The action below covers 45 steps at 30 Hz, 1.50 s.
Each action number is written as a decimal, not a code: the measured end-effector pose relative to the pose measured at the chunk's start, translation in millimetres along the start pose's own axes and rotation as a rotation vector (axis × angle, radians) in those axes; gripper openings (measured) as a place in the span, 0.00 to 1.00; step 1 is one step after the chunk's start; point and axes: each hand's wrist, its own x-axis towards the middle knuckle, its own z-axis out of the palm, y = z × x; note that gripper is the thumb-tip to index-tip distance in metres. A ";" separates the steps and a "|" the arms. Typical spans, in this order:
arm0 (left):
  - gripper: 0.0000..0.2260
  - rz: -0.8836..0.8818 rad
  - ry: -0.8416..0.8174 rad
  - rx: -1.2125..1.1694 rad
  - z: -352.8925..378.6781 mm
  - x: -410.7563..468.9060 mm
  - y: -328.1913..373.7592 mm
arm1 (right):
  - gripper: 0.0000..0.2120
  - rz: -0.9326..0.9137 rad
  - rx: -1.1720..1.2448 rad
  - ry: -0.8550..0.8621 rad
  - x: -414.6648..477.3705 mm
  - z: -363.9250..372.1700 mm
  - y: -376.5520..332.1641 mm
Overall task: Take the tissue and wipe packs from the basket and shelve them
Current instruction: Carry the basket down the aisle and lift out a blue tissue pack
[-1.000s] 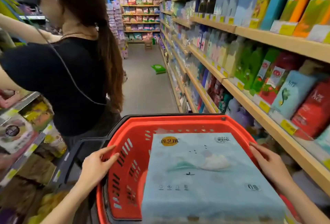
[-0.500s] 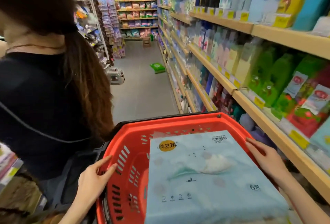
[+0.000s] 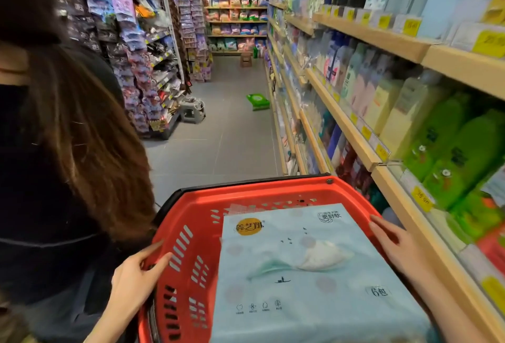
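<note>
A red plastic basket (image 3: 246, 192) fills the lower middle of the head view. A large pale-blue tissue pack (image 3: 300, 274) lies flat on top inside it, toward its right side. My left hand (image 3: 134, 282) rests on the basket's left rim with the fingers laid straight over the edge. My right hand (image 3: 396, 247) lies along the right rim, fingers straight, touching the edge of the tissue pack. Whatever is under the pack is hidden.
Wooden shelves (image 3: 355, 134) packed with bottles and packs run along the right. A person in black with long hair (image 3: 54, 178) stands close at the left. Down the aisle, a green pack (image 3: 258, 101) lies on the floor beside a grey step stool (image 3: 192, 113).
The basket and I have moved forward along the aisle; the person at the left now sits further left and nearer. Both hands keep their places on the rims.
</note>
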 end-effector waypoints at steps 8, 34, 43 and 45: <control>0.13 -0.076 -0.015 -0.049 16.6 38.0 17.2 | 0.16 0.020 0.017 -0.032 61.5 15.3 -0.7; 0.18 -0.007 0.059 0.046 45.7 280.5 94.4 | 0.18 0.008 0.044 -0.093 304.5 116.9 -44.6; 0.18 0.000 0.121 0.038 58.6 398.7 141.4 | 0.18 -0.077 0.047 -0.154 458.9 156.2 -93.6; 0.18 0.008 0.142 0.026 56.7 426.1 149.8 | 0.19 -0.105 0.074 -0.161 485.3 166.9 -110.7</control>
